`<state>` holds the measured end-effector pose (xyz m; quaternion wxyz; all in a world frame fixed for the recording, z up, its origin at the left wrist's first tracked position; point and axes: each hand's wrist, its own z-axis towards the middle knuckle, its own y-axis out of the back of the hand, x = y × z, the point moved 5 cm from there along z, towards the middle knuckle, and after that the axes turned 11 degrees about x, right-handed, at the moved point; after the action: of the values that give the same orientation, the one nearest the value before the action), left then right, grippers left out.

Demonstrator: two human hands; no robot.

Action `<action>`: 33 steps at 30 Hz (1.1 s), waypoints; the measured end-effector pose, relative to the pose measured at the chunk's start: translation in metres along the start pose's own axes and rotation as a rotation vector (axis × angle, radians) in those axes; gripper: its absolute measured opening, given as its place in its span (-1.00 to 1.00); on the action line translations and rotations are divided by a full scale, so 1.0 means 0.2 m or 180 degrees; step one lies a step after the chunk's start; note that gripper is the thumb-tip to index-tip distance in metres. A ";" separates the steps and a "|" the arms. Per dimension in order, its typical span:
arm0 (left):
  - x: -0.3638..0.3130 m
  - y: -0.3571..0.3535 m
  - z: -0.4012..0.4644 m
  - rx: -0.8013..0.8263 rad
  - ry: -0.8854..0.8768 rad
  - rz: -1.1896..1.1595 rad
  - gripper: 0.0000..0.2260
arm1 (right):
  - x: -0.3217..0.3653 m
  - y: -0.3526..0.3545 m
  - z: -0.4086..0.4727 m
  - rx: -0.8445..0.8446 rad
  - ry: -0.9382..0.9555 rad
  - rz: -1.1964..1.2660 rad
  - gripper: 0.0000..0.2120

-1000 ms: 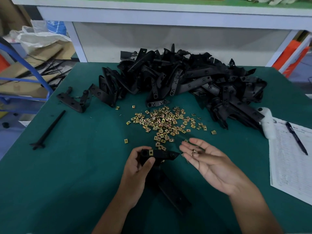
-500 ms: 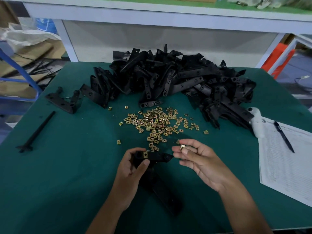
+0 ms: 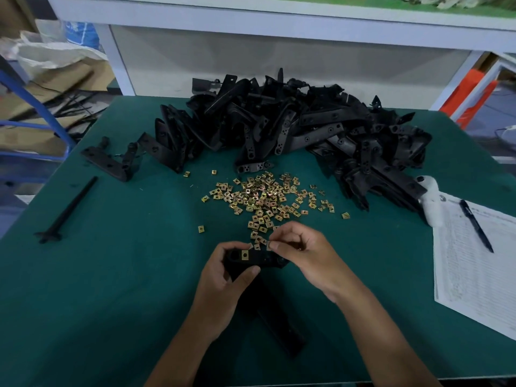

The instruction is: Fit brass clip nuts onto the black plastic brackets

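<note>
While the left hand (image 3: 223,277) grips the black plastic bracket (image 3: 261,259) steady (one nut already seated), the right hand (image 3: 303,254) pinches a small brass clip nut (image 3: 269,245) at its twelve o'clock edge, seemingly for fitting.

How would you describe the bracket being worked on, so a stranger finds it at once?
On the green table, look nearer than the big bracket pile and the scattered brass clip nuts. The left hand holds one black bracket. Unlike the piled ones, it already carries a fitted brass nut.
</note>
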<state>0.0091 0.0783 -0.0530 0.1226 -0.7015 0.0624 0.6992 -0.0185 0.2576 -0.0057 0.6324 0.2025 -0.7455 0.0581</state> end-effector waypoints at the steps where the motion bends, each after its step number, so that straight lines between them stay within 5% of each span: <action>1: 0.00 0.00 0.00 -0.0001 0.0006 -0.0006 -0.69 | 0.00 -0.01 0.01 0.0032 -0.0016 -0.0011 -0.91; 20: -0.03 0.00 -0.01 -0.0095 -0.0055 0.0053 -0.74 | -0.01 0.00 -0.02 0.0310 -0.0049 -0.0123 -0.93; 23: -0.04 0.00 0.00 -0.0117 -0.0091 0.0030 -0.76 | -0.02 -0.01 -0.04 0.0391 0.0049 -0.0359 -0.73; 33: -0.03 -0.01 -0.01 0.0013 -0.0054 -0.0019 -0.74 | 0.02 -0.02 -0.09 -0.0292 0.0788 -0.1311 -0.65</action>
<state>0.0107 0.0796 -0.0459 0.1266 -0.6954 0.0607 0.7047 -0.0018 0.2600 0.0003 0.7260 0.3126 -0.6071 -0.0816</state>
